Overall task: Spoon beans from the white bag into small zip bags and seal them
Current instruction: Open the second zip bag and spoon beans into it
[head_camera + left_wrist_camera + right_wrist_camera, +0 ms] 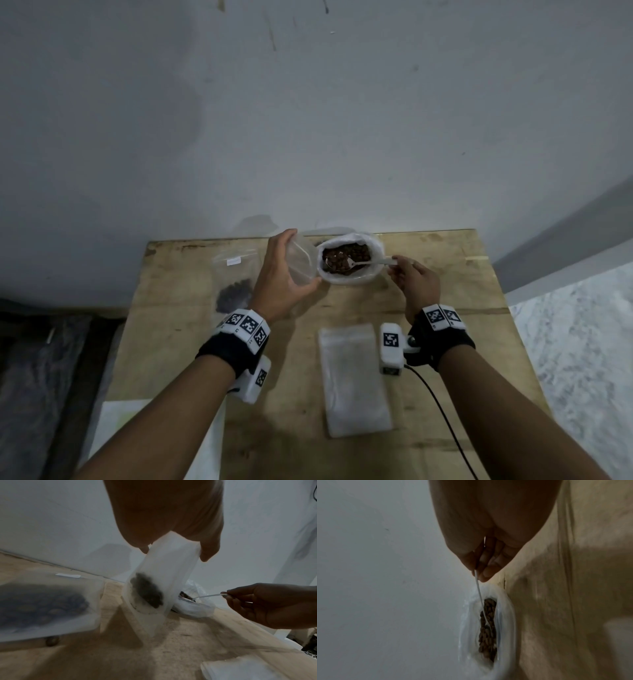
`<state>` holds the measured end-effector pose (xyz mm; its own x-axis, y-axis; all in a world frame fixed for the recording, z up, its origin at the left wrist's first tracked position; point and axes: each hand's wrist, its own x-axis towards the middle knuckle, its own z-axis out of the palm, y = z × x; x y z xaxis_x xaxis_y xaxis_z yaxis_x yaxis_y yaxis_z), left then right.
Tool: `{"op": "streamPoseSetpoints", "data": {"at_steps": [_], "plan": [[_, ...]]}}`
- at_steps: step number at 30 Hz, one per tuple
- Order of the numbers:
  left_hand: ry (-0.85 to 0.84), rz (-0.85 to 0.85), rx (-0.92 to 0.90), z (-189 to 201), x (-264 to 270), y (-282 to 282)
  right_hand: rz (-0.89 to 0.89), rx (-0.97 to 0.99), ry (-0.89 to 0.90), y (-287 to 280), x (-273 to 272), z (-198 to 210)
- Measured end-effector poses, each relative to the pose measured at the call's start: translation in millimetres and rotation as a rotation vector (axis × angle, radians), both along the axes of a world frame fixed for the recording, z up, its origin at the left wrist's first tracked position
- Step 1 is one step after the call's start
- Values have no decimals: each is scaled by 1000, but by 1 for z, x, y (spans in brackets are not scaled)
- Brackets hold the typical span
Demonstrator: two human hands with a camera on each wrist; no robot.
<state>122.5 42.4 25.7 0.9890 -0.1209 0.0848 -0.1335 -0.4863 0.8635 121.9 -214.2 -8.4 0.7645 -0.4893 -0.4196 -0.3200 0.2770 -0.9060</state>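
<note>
Nearest, short of the white bag: flat empty zip bags, unfilled. Left of it: one filled bag, seal unclear. Beside it: left hand gripping a part-filled zip bag. Inside it: spoon among beans, pinched by right hand.

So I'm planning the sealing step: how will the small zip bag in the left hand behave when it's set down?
The small zip bag looks like thin, floppy film, so it likely slumps without the left hand. The beans in its bottom are few, so probably light. It would likely lie flat, not stand.
</note>
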Motion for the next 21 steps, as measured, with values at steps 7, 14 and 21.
{"op": "streamPoseSetpoints", "data": {"at_steps": [7,14,21], "plan": [[-9,-29,133,0,-4,-10,-12,-27,-136,-8,1,33],[-29,-29,155,11,-6,-17,155,-65,-350,9,4,78],[-120,-13,150,19,-5,-16,265,-115,-456,18,-4,96]]}}
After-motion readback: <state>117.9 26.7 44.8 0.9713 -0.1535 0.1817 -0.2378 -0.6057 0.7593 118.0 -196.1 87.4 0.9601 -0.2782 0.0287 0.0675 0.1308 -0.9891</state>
